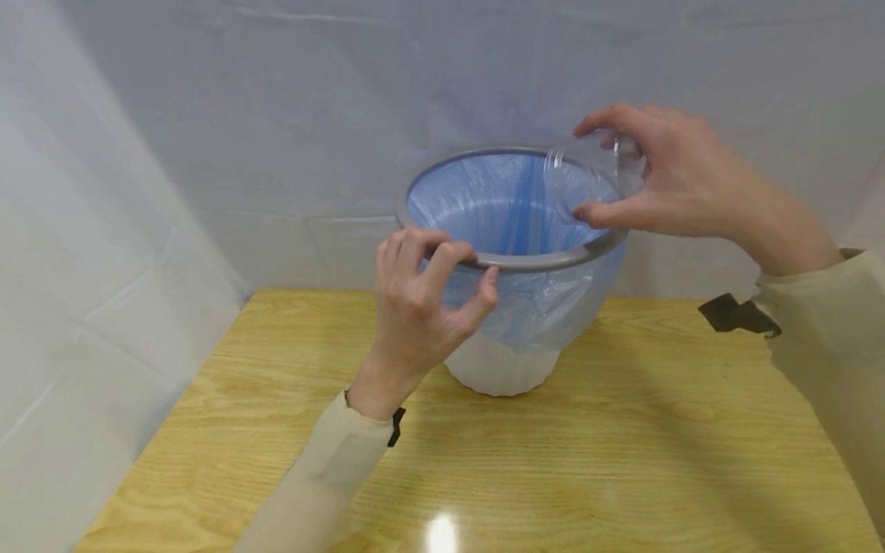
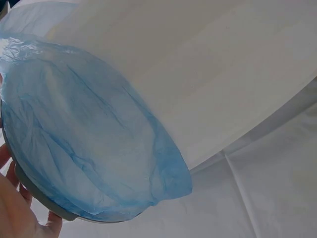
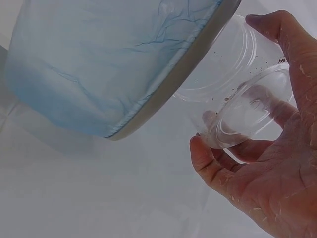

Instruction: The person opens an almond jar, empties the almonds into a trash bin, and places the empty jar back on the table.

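Observation:
A white trash bin (image 1: 503, 370), with a grey rim ring (image 1: 532, 263), stands upright on the table. A thin blue bag (image 1: 463, 188) lines it and hangs over the outside. My left hand (image 1: 422, 296) grips the near left of the ring, fingers curled over the top and thumb at the outer side; in the left wrist view the bag (image 2: 94, 134) fills much of the picture. At the right side of the opening, my right hand (image 1: 684, 180) holds a clear plastic cup (image 1: 588, 173) on its side, mouth toward the bin. Small brown specks (image 3: 227, 99) show on the cup.
The wooden table (image 1: 588, 461) lies under the bin and reaches toward me. White sheeting (image 1: 276, 115) hangs behind the table and along its left side. Both forearms wear light sleeves (image 1: 346, 453), each with a black strap piece at the wrist.

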{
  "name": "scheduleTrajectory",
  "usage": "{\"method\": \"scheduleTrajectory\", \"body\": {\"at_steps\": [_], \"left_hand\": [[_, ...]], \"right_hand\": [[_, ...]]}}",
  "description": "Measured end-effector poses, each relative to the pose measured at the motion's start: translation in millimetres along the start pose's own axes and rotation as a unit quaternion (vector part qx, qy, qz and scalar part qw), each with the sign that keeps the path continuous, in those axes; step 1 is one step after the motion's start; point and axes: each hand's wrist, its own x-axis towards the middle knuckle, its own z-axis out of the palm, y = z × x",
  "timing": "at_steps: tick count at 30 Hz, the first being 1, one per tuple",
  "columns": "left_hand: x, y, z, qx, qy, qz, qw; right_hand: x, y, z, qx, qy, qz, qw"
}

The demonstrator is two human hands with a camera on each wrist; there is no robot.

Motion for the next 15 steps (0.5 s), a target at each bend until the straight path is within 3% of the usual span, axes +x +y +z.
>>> {"method": "scheduleTrajectory", "body": {"at_steps": [15], "left_hand": [[-1.1,-0.2,1.3,-0.001,-0.003,0.000,1.0000]], "right_hand": [[3.5,-0.2,-3.7,-0.007,-0.031,0.003,0.999]]}}
